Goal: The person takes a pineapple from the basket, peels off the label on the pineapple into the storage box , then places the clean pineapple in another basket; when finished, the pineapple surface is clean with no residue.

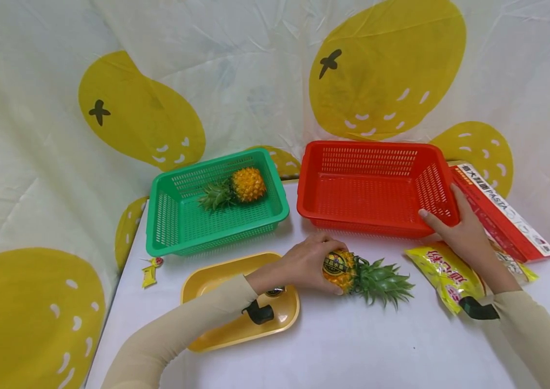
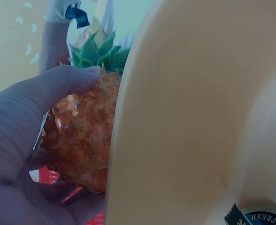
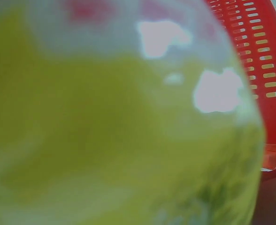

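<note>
My left hand [image 1: 310, 263] grips the body of a small pineapple [image 1: 367, 274] that lies on its side on the white table, leaves pointing right. The left wrist view shows the same orange pineapple [image 2: 84, 136] under my thumb [image 2: 58, 84], next to the yellow tray's rim [image 2: 185, 117]. My right hand [image 1: 452, 227] holds the near right corner of the red basket [image 1: 377, 186], thumb on the rim. A second pineapple [image 1: 238, 188] lies in the green basket [image 1: 214, 202]. The right wrist view is filled by a blurred yellow packet [image 3: 105, 140] beside the red basket wall [image 3: 257, 61].
A yellow tray [image 1: 236, 302] lies under my left wrist. A yellow snack packet [image 1: 445, 273] sits under my right forearm, and a red pasta box [image 1: 501, 210] leans at the right. A small yellow wrapper [image 1: 150, 271] lies at the table's left edge.
</note>
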